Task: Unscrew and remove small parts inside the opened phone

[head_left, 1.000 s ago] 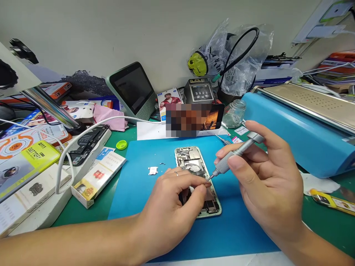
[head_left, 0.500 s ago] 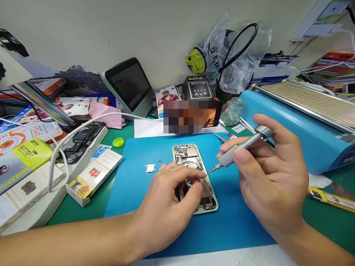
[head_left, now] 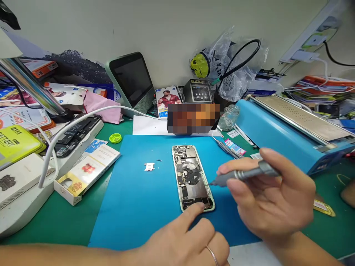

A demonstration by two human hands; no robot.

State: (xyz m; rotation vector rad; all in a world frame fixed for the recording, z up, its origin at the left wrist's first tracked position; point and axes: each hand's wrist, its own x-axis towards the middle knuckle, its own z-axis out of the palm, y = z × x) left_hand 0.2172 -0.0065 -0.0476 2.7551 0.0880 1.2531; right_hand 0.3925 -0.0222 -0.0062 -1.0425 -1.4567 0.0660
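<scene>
An opened phone (head_left: 194,177) lies on the blue mat (head_left: 133,207), its inner parts showing. My left hand (head_left: 194,232) rests its index finger on the phone's lower end, with the other fingers curled in; nothing shows in them. In my right hand (head_left: 274,192) a grey screwdriver (head_left: 244,174) is held between thumb and fingers, its tip by the phone's right edge. Whether the tip touches the phone I cannot tell. A small silver metal piece (head_left: 149,166) and tiny dark bits (head_left: 159,160) lie left of the phone.
A lit phone (head_left: 191,119) leans at the back, near a glass jar (head_left: 229,117). At the right is a blue machine (head_left: 285,129). Boxes (head_left: 88,170) and a white cable (head_left: 80,120) are on the left. Part of another person's hand (head_left: 348,195) shows at the right edge.
My left hand has moved down from the phone's middle to its lower end, uncovering the inner parts. The screwdriver is tilted flatter and sits a little lower. The view has shifted slightly.
</scene>
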